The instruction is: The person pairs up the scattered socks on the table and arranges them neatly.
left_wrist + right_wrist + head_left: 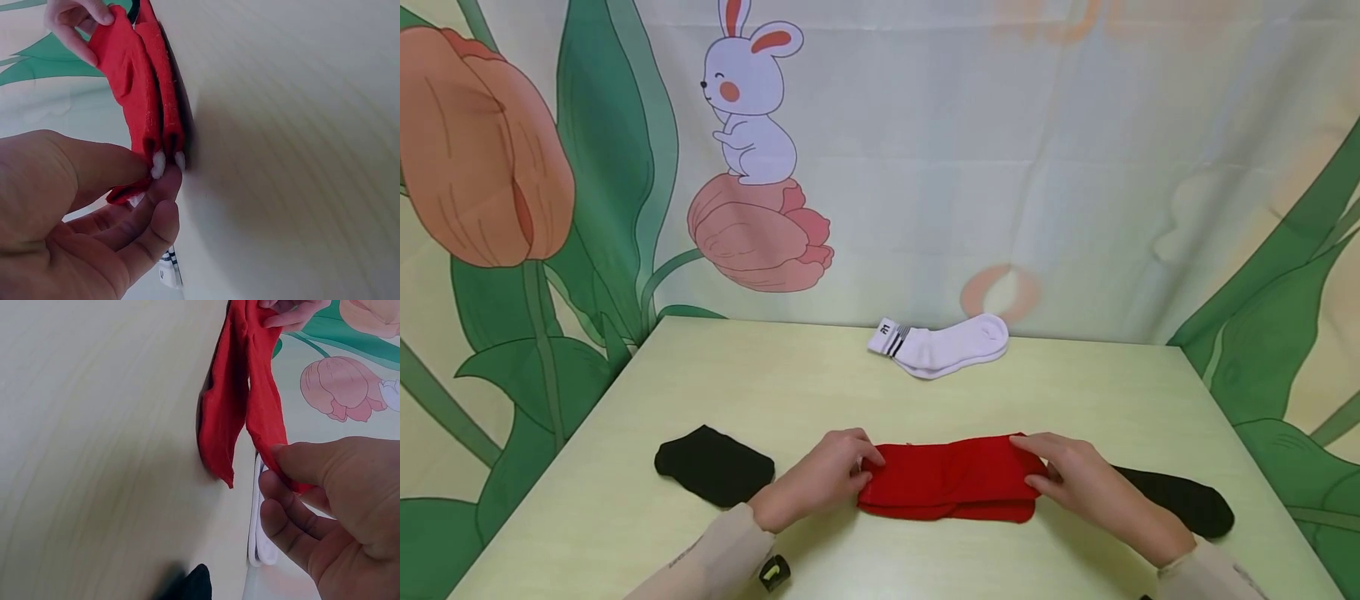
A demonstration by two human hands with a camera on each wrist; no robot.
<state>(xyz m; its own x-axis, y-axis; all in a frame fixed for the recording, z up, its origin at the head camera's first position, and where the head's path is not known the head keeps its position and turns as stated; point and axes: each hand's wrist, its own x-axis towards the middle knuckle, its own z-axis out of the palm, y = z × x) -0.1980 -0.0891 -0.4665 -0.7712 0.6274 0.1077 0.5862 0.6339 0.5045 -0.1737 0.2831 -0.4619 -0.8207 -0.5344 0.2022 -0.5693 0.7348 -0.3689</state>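
Observation:
A pair of red socks (951,475) lies crosswise before me, one layer over another. At its left end my left hand (835,471) pinches the red fabric between thumb and fingers; white tufts (159,165) show at that end in the left wrist view. My right hand (1067,475) pinches the upper layer at the right end. In the right wrist view that layer is lifted apart from the lower red layer (219,437), which rests close over the table.
White socks with black stripes (951,346) lie at the table's back edge. One black sock (715,467) is left of my left hand, another black sock (1183,496) beyond my right wrist. A printed curtain (910,167) hangs behind the pale table (775,375).

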